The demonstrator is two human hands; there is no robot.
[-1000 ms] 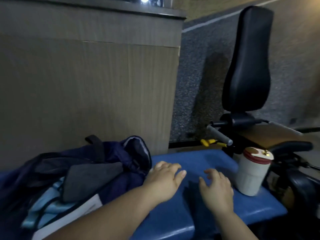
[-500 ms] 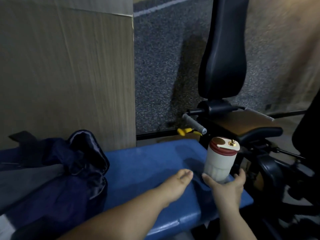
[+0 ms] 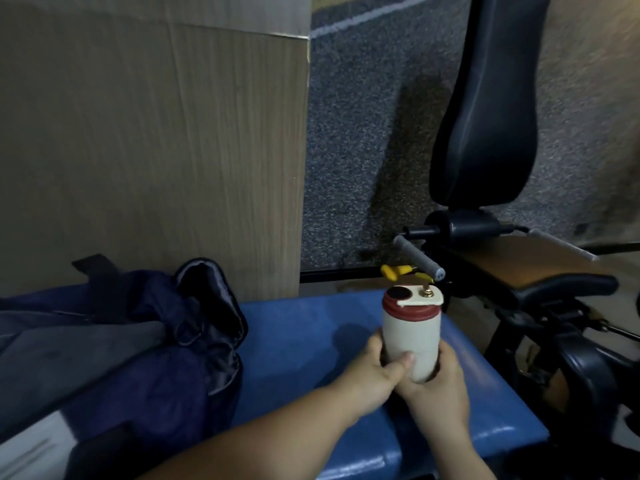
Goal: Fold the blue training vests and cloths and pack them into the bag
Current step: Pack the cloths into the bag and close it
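Note:
A dark navy bag (image 3: pixel 145 341) lies open on the left of the blue padded bench (image 3: pixel 304 327), with grey fabric (image 3: pixel 86 348) showing in its mouth. Both hands hold a cream tumbler (image 3: pixel 412 334) with a red lid upright over the bench's right part. My left hand (image 3: pixel 375 372) wraps its lower left side, thumb across the front. My right hand (image 3: pixel 438 382) cups its base from the right. The blue vests and cloths are not visible in this view.
A wood-grain panel (image 3: pixel 156 150) stands behind the bench. To the right is a black exercise machine with a tall back pad (image 3: pixel 485 109), a grey handle (image 3: pixel 415 258) and a brown seat (image 3: pixel 519 265). Yellow-handled tool (image 3: pixel 394 271) lies on the floor behind.
Both hands moved from resting on the bench to the tumbler and now grip it, holding it closer to me. The view shifted right, so less of the bag shows.

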